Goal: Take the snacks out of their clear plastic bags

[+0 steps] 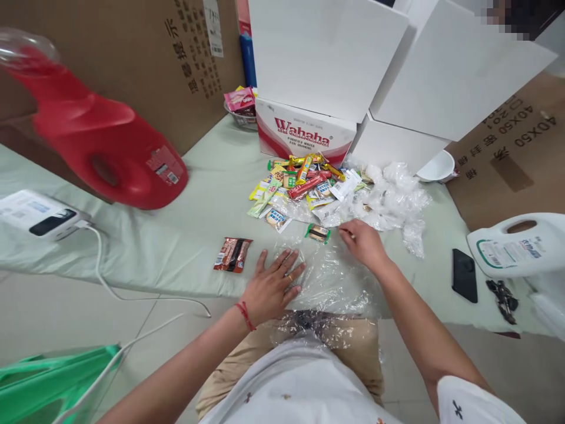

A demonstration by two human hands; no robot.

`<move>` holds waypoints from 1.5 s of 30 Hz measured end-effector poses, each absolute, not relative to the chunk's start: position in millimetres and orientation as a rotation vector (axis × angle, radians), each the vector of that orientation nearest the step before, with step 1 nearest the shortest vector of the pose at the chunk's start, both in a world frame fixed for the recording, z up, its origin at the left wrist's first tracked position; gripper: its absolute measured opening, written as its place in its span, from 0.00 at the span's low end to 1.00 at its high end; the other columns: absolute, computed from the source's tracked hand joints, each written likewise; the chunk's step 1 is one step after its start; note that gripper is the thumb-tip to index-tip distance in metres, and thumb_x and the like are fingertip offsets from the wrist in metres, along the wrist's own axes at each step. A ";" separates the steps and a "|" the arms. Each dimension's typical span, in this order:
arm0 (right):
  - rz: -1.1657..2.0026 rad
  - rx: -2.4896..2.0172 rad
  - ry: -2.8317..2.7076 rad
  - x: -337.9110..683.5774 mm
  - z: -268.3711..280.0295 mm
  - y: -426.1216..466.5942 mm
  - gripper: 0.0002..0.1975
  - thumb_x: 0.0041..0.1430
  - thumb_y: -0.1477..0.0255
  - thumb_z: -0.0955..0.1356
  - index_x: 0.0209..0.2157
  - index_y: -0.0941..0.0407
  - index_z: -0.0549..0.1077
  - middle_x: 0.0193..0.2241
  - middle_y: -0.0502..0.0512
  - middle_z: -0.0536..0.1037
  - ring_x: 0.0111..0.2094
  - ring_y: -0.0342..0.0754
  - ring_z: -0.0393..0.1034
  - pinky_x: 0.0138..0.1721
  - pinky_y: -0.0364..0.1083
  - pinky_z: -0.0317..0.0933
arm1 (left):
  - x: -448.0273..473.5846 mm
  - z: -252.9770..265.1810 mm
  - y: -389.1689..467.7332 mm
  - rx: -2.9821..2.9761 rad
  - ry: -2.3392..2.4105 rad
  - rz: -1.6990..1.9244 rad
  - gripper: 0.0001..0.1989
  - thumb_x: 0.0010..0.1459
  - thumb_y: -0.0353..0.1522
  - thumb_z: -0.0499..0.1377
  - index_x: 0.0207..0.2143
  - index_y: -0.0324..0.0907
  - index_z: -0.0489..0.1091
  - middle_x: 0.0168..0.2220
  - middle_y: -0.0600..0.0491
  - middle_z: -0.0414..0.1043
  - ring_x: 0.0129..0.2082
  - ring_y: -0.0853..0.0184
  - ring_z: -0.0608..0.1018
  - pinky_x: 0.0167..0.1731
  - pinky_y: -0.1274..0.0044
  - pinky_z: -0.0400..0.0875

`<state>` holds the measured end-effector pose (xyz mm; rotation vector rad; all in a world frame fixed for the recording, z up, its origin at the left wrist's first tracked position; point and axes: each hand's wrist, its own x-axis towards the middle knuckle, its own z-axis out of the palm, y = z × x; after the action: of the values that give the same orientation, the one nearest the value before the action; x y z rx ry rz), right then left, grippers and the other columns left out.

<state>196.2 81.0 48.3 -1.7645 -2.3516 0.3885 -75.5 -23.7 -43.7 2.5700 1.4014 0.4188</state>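
My left hand (276, 282) lies flat with fingers spread, pressing the left side of a clear plastic film (331, 274). The film stretches over the table edge towards my lap. My right hand (364, 246) has its fingers curled together at the far edge of the film and seems to pinch it; the fingertips are partly hidden. Between the hands, a little farther off, is a green-edged snack packet (318, 233). A brown snack packet (233, 254) rests left of my left hand. Beyond both hands is a pile of mixed wrapped snacks (304, 184).
Crumpled clear plastic bags (388, 194) heap beside the snacks. Behind stands a white-and-red Wahaha box (304, 132). A red jug (119, 147) and white device (39, 215) with a cable are left. On the right are a phone (464, 275), keys (502, 300) and a white jug (521, 244).
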 end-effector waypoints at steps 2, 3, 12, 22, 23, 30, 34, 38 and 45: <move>0.365 -1.855 -2.499 161.9 44.8 103.3 0.18 0.71 0.59 0.64 0.49 0.54 0.79 0.50 0.62 0.78 0.51 0.56 0.71 0.45 0.48 0.64 | -76.0 -43.5 -23.3 2.562 1.383 0.423 0.27 0.71 0.43 0.52 0.70 0.54 0.62 0.74 0.48 0.55 0.74 0.53 0.60 0.72 0.46 0.35; 0.361 -1.906 -2.556 148.9 42.2 111.5 0.20 0.70 0.56 0.65 0.50 0.55 0.78 0.52 0.64 0.77 0.53 0.58 0.69 0.45 0.48 0.64 | -76.4 -43.5 -22.9 2.555 1.384 0.431 0.26 0.72 0.43 0.52 0.70 0.54 0.61 0.74 0.48 0.55 0.74 0.53 0.60 0.72 0.47 0.35; 0.212 -1.819 -2.759 139.6 31.0 116.6 0.24 0.64 0.56 0.71 0.56 0.55 0.76 0.54 0.65 0.74 0.55 0.62 0.63 0.50 0.52 0.61 | -81.8 -40.5 -13.5 2.440 1.488 0.497 0.23 0.74 0.41 0.48 0.68 0.52 0.64 0.72 0.49 0.59 0.72 0.56 0.63 0.72 0.47 0.32; 0.408 -1.727 -2.150 185.2 57.7 95.6 0.19 0.57 0.62 0.75 0.48 0.54 0.77 0.46 0.58 0.79 0.46 0.58 0.69 0.49 0.53 0.62 | -97.5 -45.1 -8.5 2.468 1.541 0.516 0.24 0.75 0.42 0.46 0.69 0.54 0.63 0.72 0.53 0.58 0.73 0.59 0.61 0.73 0.49 0.29; 0.357 -1.666 -2.130 189.7 67.5 83.6 0.20 0.58 0.61 0.75 0.50 0.53 0.76 0.47 0.58 0.78 0.47 0.58 0.69 0.49 0.54 0.62 | -97.2 -44.9 -8.7 2.466 1.541 0.518 0.24 0.75 0.42 0.46 0.69 0.53 0.63 0.73 0.52 0.58 0.73 0.58 0.61 0.73 0.49 0.29; 0.552 -1.452 -2.509 168.2 47.1 7.8 0.19 0.62 0.64 0.74 0.53 0.52 0.75 0.48 0.60 0.78 0.48 0.59 0.67 0.52 0.56 0.62 | -96.6 -42.7 -7.8 2.456 1.541 0.520 0.25 0.75 0.42 0.47 0.70 0.50 0.62 0.72 0.50 0.59 0.73 0.57 0.62 0.74 0.48 0.33; 0.546 -1.495 -2.582 151.3 18.1 26.3 0.25 0.63 0.58 0.73 0.57 0.55 0.75 0.49 0.63 0.77 0.48 0.59 0.68 0.53 0.56 0.63 | -96.5 -40.4 -7.9 2.474 1.557 0.523 0.25 0.74 0.42 0.48 0.70 0.51 0.62 0.71 0.49 0.61 0.72 0.55 0.63 0.73 0.47 0.39; 0.349 -1.568 -2.461 108.3 28.3 75.8 0.21 0.73 0.58 0.62 0.54 0.56 0.77 0.47 0.63 0.78 0.51 0.58 0.69 0.54 0.53 0.63 | -96.4 -40.0 -8.5 2.480 1.561 0.517 0.25 0.74 0.42 0.48 0.69 0.51 0.63 0.71 0.49 0.62 0.72 0.56 0.64 0.73 0.48 0.40; 0.246 -1.835 -2.511 9.7 11.2 142.0 0.28 0.63 0.53 0.71 0.55 0.60 0.75 0.59 0.71 0.73 0.62 0.67 0.60 0.57 0.60 0.62 | -97.2 -41.5 -7.0 2.480 1.577 0.460 0.25 0.74 0.43 0.48 0.69 0.51 0.63 0.70 0.49 0.63 0.71 0.55 0.64 0.73 0.49 0.41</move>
<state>9.7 142.0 11.2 -1.8346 -2.5107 0.2464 -97.2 -7.0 -41.5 2.4796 1.5772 0.4604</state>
